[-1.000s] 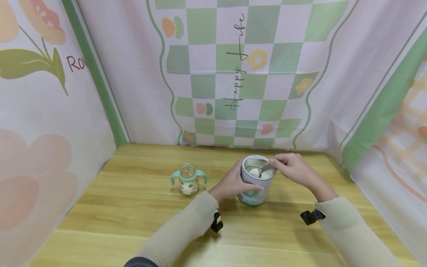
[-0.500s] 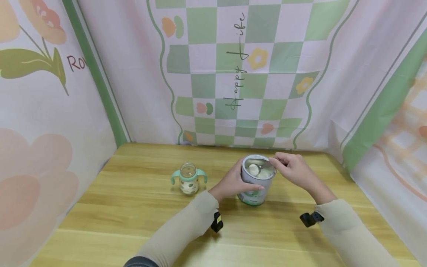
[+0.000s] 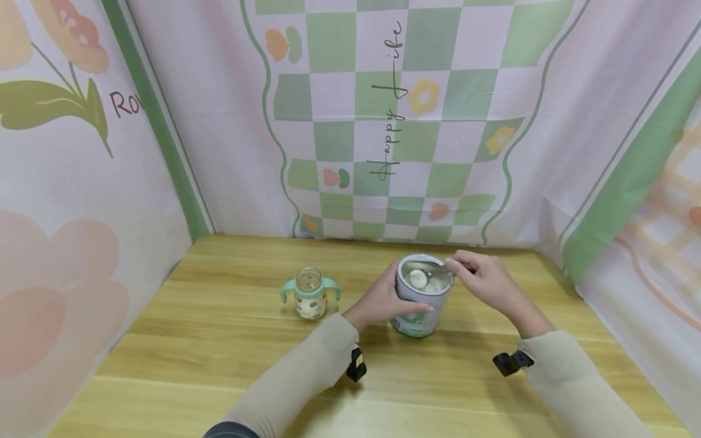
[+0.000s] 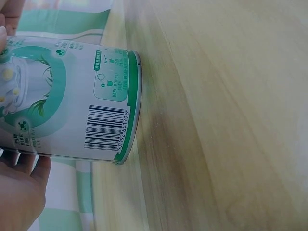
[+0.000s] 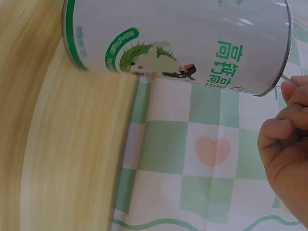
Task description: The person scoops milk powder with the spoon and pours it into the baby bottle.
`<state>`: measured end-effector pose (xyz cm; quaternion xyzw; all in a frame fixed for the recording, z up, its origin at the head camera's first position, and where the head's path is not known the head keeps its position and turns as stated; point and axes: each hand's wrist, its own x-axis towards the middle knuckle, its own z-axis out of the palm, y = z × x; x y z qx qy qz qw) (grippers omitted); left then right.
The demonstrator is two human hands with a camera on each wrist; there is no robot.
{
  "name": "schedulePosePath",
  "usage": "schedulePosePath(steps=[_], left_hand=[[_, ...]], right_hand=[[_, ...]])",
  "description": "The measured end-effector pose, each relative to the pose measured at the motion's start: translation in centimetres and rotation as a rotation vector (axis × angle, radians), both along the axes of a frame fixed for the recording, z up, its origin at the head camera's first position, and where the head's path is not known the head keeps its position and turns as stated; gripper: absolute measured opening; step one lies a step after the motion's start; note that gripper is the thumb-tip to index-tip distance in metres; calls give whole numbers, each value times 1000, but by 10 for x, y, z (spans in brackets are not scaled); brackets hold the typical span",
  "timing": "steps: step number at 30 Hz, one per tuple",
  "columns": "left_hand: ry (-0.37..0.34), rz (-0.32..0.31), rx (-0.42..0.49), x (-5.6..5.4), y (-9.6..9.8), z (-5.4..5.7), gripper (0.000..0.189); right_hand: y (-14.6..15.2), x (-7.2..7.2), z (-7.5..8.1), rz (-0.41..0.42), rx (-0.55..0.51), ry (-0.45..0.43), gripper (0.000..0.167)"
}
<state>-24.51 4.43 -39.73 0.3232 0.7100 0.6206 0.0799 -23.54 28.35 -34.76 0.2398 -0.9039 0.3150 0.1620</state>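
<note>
In the head view a milk powder can [image 3: 420,313], white with green print, stands with its top uncovered and pale powder inside. My left hand [image 3: 378,298] grips it from the left, the thumb across its front. The left wrist view shows the can's barcode side [image 4: 72,96] and part of that hand. At the can's right rim my right hand [image 3: 482,277] pinches the handle of a metal spoon [image 3: 438,271]. A white mound of powder [image 3: 418,278] is at the spoon's bowl, inside the can. The right wrist view has the curled fingers [image 5: 293,115] beside the rim.
A clear baby bottle [image 3: 310,298] with mint-green handles stands uncapped to the left, something cream-coloured showing through its lower part. All this is on a wooden table [image 3: 219,340]. A checked curtain [image 3: 372,140] hangs along the back edge, with more printed cloth at both sides.
The spoon dipped lower in the can, then rose a little with the powder at its bowl. My right hand shifted slightly. The left hand, can and bottle stayed in place.
</note>
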Motion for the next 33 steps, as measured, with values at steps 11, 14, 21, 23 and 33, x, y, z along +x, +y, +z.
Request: schedulePosePath(steps=[11,14,21,23,33], left_hand=[[24,7,-13,-14,5,-22,90],[22,22,-30,-14,5,-22,91],[17,45,-69,-14,4,-22,94],[24,37,-69,-16,4,-21,93],[38,-35,-79,-19,-3,-12,82]], right_hand=[[1,0,-3,-21,-83,-59,28],[2,0,-3,-36,-149,-135,32],[4,0,-1,-29,-330,-253,36],[4,0,0,-21,-362,-276,36],[6,-2,1,7,-420,-308,37]])
